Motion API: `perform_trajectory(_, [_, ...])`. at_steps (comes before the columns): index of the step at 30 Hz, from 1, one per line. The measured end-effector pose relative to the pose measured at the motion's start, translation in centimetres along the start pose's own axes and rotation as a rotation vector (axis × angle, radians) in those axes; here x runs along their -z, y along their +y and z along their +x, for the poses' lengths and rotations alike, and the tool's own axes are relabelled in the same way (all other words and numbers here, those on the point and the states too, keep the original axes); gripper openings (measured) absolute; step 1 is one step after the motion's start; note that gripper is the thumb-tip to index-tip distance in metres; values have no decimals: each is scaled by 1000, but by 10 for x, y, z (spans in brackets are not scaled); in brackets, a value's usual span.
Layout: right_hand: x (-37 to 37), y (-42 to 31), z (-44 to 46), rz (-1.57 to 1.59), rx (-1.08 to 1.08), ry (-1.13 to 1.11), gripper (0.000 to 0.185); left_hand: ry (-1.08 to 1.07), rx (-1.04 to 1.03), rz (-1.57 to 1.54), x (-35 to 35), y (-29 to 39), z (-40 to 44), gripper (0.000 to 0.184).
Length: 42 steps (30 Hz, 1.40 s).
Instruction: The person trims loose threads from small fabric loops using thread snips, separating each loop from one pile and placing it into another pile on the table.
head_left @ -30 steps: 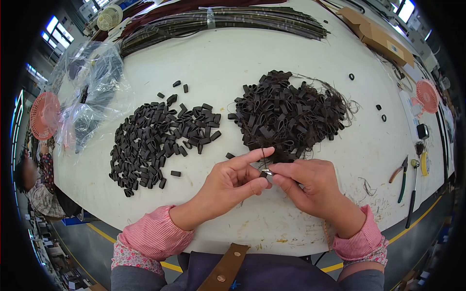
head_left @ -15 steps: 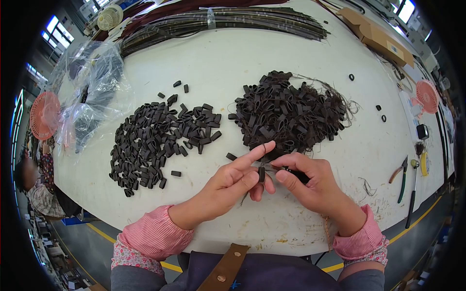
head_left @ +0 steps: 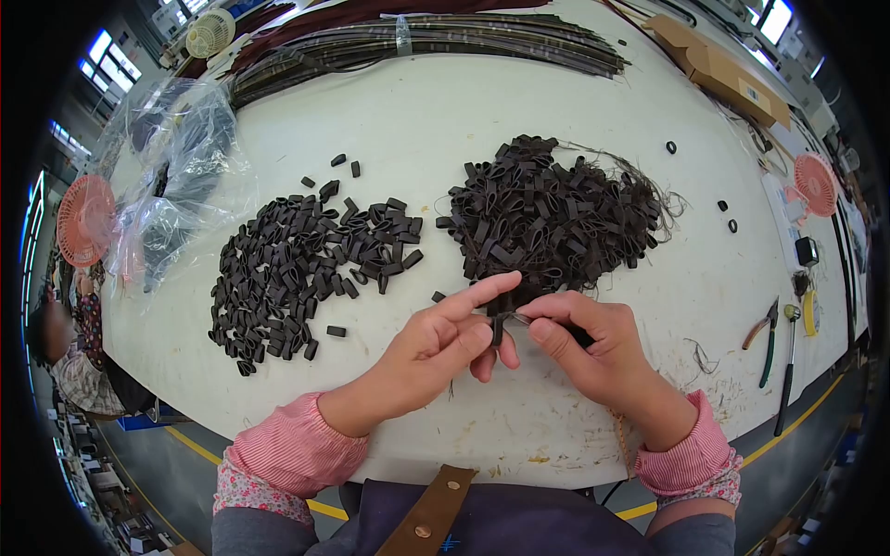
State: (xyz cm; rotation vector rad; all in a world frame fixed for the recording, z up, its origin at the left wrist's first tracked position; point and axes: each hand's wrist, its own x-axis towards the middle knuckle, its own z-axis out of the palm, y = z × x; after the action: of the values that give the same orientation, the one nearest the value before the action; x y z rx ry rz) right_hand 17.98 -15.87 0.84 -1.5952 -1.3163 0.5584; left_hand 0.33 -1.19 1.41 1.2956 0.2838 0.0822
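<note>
My left hand (head_left: 431,347) pinches a small dark strap loop (head_left: 497,330) between thumb and fingers, its index finger stretched out above. Close beside it, my right hand (head_left: 603,347) is closed around a small black-handled tool (head_left: 580,335) with a thin metal tip. The tip meets or nearly meets the loop; most of the tool is hidden in the palm, so its kind is unclear. Just beyond my fingers lies a heap of dark loops with loose threads (head_left: 556,218). To the left spreads a second pile of similar loops (head_left: 297,269), with fewer threads showing.
Bundled dark strips (head_left: 436,42) lie along the far side of the white table (head_left: 371,120). Clear plastic bags (head_left: 176,176) sit at left. Pliers (head_left: 769,343), a long-handled tool (head_left: 789,366), yellow tape (head_left: 811,313) and a pink fan (head_left: 815,183) are at right. Another person sits far left.
The loop in my left hand has turned slightly and dropped a little. My right hand's tool tip has shifted at the loop's side. The piles look the same.
</note>
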Motion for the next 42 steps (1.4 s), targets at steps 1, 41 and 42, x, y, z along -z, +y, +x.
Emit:
perform_trajectory(1, [1,0,0,4,-40,13,16,0,0,0,4,0,0,50])
perform_trajectory(41, [6,-5,1,-62,-16,24,26,-3,154,-279,5,-6,2,50])
perform_trajectory(42, [7,-6,1,-80,21,18,25,-3,154,-279,5,-6,2,50])
